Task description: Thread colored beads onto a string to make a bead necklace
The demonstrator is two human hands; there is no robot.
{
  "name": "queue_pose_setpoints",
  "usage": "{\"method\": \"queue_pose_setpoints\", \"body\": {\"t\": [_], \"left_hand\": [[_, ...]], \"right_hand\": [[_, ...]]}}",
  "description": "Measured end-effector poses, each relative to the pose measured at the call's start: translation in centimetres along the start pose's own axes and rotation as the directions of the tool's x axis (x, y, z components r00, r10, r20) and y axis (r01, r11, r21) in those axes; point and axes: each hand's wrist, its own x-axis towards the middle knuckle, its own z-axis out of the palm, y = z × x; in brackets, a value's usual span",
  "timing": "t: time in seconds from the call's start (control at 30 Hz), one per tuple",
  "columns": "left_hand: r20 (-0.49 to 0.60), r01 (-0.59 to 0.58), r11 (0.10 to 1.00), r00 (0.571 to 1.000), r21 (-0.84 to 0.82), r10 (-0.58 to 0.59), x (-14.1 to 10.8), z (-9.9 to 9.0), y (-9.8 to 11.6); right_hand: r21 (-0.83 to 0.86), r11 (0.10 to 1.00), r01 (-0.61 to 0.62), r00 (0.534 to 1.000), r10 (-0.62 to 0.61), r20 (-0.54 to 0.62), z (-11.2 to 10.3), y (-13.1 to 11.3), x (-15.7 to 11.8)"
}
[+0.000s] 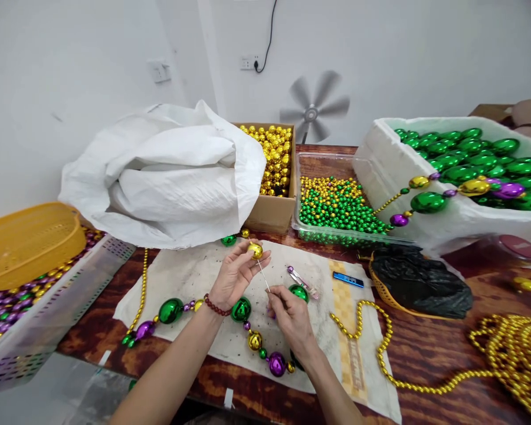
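Note:
My left hand [235, 276] pinches a gold bead [255, 251] above a white cloth [194, 277]. My right hand [292, 316] grips a thin needle [262, 275] whose tip points up into that bead. A partly strung strand of green, purple and gold beads [170, 310] lies on the cloth under my wrists and curls past my right hand. A loose green bead [298, 291] sits just beside my right fingers.
A cardboard box of gold beads [274, 150], a clear tray of small green and gold beads [336, 203] and a white box of large green beads [469, 156] stand behind. A white sack [168, 174] is left, a yellow basket [26, 236] far left. Gold bead chains [508, 348] lie right.

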Motion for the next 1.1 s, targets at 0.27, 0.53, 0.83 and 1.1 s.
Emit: {"method": "queue_pose_setpoints", "body": {"t": [0.27, 0.53, 0.83, 1.1], "left_hand": [[-0.009, -0.131, 0.81, 0.986, 0.572, 0.166, 0.5, -3.8, 1.6], [0.21, -0.206, -0.177, 0.978, 0.962, 0.002, 0.3, -11.1, 2.7], [0.203, -0.229, -0.285, 0.972, 0.931, -0.117, 1.4, -11.9, 1.3], [0.188, -0.19, -0.207, 0.982, 0.96, -0.03, 1.7, -12.3, 0.9]], "right_hand": [[0.225, 0.974, -0.038, 0.986, 0.073, -0.149, -1.2, -0.6, 2.1], [0.362, 0.926, -0.109, 0.983, 0.155, -0.1, -1.8, -0.2, 1.6], [0.354, 0.92, -0.167, 0.982, 0.187, -0.022, -1.1, 1.0, 1.2], [0.349, 0.918, -0.188, 0.98, 0.198, 0.007, -0.6, 1.4, 1.1]]}}
